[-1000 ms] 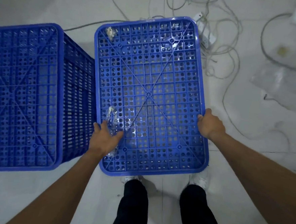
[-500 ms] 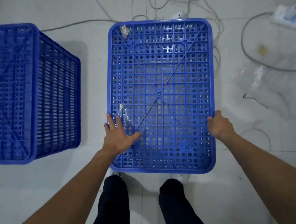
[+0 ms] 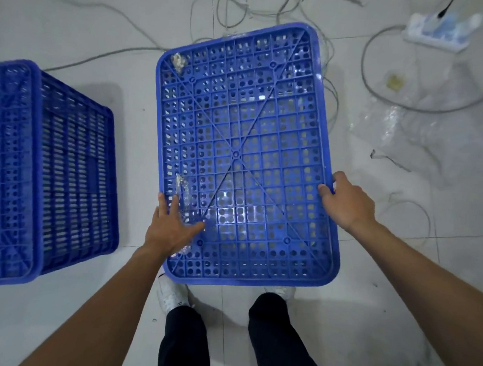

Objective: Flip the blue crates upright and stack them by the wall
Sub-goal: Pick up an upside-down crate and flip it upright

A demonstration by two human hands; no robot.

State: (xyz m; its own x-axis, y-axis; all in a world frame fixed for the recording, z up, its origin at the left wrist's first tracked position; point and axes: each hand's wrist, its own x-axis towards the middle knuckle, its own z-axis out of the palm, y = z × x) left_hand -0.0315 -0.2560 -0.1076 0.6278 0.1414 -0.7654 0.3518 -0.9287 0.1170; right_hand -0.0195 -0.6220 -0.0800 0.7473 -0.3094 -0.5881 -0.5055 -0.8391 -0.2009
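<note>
Dim, cool indoor light, wide-angle view.
Soft shadows beside the left crate (image 3: 44, 169); faint glare on floor (image 3: 254, 312) plastic; edges bow and blur slightly.

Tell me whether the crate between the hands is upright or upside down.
Upside down. The held crate shows its perforated, cross-ribbed base facing up, with the left hand flat on that base and the right hand gripping its edge.

left hand (image 3: 171, 229): my palm lies flat, fingers spread and pointing forward, thumb splayed right | right hand (image 3: 346, 200): my fingers curl over an edge at their tips, thumb on top pointing left | arms: both bare forearms reach forward, the right more bent at the wrist
</note>
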